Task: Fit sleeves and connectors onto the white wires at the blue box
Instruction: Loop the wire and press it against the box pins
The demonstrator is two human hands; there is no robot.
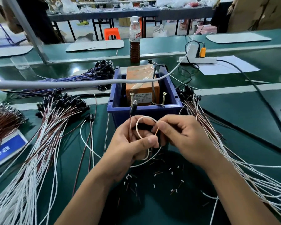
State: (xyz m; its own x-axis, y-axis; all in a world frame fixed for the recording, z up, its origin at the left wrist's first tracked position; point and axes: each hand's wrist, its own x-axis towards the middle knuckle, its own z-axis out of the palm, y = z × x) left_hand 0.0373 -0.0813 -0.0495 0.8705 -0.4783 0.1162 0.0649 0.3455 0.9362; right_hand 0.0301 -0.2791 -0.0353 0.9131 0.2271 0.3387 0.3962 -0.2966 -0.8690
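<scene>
With your left hand [135, 143] pinching the looped white wire [142, 121] at 6 o'clock of the blue box [144, 109], keep your right hand's [177, 135] fingertips clamped near the bare tip, steadying it.

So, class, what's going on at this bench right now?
A person is working on one wire pair in front of the blue box. The left hand grips the white wire, which curls into a loop, with a black connector standing up at its end. The right hand pinches a thin bare end at the loop. Bundles of finished-looking wires lie on both sides, and small cut sleeves are scattered on the green mat.
</scene>
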